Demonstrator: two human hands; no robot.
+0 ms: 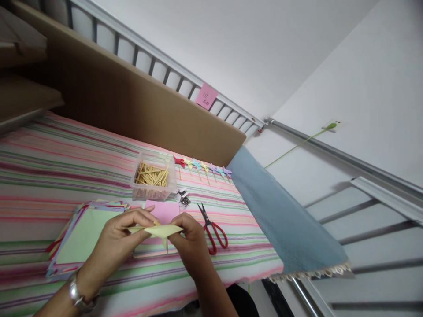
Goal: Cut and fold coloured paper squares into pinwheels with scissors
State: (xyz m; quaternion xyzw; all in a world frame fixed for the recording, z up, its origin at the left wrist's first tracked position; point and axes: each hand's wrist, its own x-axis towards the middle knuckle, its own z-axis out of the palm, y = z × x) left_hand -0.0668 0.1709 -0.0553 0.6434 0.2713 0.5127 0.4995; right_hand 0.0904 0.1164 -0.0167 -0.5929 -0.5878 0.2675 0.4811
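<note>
A pale yellow paper pinwheel (162, 230), partly folded, is held level between both hands above the striped cloth. My left hand (127, 229) pinches its left side, with the fingertips near the middle. On the other end, my right hand (188, 237) grips a point between thumb and forefinger. Below them lies a pink paper sheet (165, 210). To the left of my left hand rests a stack of coloured paper (84, 233), pale green on top. Red-handled scissors (211, 231) lie just right of my right hand, blades pointing away.
Behind the hands stands a clear plastic box (153, 191) of wooden sticks (150, 174). Small metal pieces (184, 200) lie beside it. Several finished pinwheels on sticks (205, 167) form a row at the back. A cardboard panel (132, 97) and blue cloth (280, 211) border the striped cloth (99, 149).
</note>
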